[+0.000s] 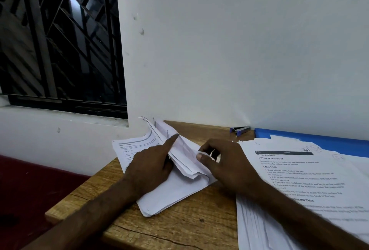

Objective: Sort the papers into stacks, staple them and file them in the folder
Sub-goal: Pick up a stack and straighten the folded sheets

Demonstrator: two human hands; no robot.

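Note:
A small stack of printed papers (175,187) lies at the left end of the wooden table (179,229), its upper sheets lifted and curled toward the wall. My left hand (149,163) rests on this stack, index finger stretched out against the raised sheets. My right hand (223,161) pinches the edges of the folded-back sheets between thumb and fingers. A larger pile of printed papers (299,179) spreads over the right side, lying partly under my right forearm. A blue folder (311,137) sits behind that pile against the wall. A blue and silver stapler (240,129) lies near the wall.
A white wall rises right behind the table. A barred dark window (60,40) is at upper left. A dark red surface (30,199) lies left of and below the table's left edge.

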